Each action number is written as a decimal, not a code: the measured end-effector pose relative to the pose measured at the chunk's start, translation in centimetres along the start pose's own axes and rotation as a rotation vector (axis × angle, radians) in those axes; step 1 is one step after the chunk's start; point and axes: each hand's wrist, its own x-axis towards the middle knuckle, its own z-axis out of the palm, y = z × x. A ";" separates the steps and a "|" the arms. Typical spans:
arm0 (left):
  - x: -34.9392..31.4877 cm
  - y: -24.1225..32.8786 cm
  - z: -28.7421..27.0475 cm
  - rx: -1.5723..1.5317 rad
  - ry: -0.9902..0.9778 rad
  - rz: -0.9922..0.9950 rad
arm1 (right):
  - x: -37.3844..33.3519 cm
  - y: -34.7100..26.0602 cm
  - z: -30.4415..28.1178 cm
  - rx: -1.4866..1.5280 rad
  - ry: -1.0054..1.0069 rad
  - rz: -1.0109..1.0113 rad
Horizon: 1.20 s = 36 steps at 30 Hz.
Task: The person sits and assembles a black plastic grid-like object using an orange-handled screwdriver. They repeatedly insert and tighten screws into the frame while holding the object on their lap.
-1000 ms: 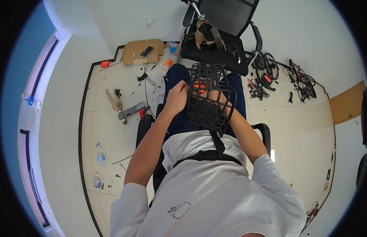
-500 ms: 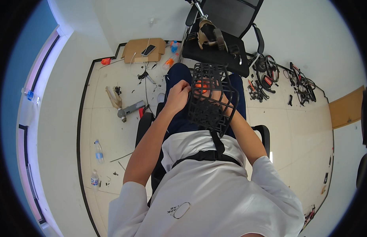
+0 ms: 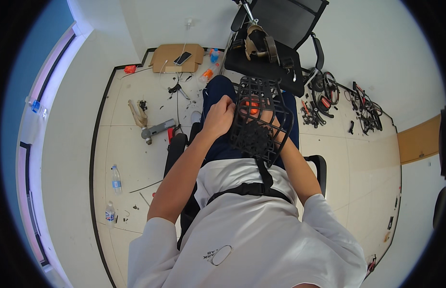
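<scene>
Evidently, you are mid-fingerwork at a black plastic lattice basket (image 3: 267, 97) over your lap, centre of the frame.
Your left hand (image 3: 220, 117), fingers curled nearly closed, is at the basket's left side; whether it pinches anything, or touches the bars, cannot be told. Your right hand (image 3: 267, 116), partly screened by the lattice, is close beside a bright orange, rounded piece (image 3: 252, 107) seen through the bars; its opening and hold cannot be told either. The step in hand looks like fine two-handed handling around that piece, and the next move seems to call for a steady basket and careful fingertips. A black mesh-backed office chair (image 3: 261, 65) stands at upper centre.
</scene>
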 end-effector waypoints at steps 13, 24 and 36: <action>-0.3 0.5 0.1 0.073 0.021 0.189 | -0.8 4.4 -0.5 -0.672 -0.126 -0.250; -0.3 0.3 0.4 0.077 0.004 0.154 | -1.0 1.8 -0.2 -0.230 -0.055 0.036; 0.1 -0.8 0.6 0.074 0.037 0.246 | -0.9 3.7 -0.2 -0.482 -0.102 -0.141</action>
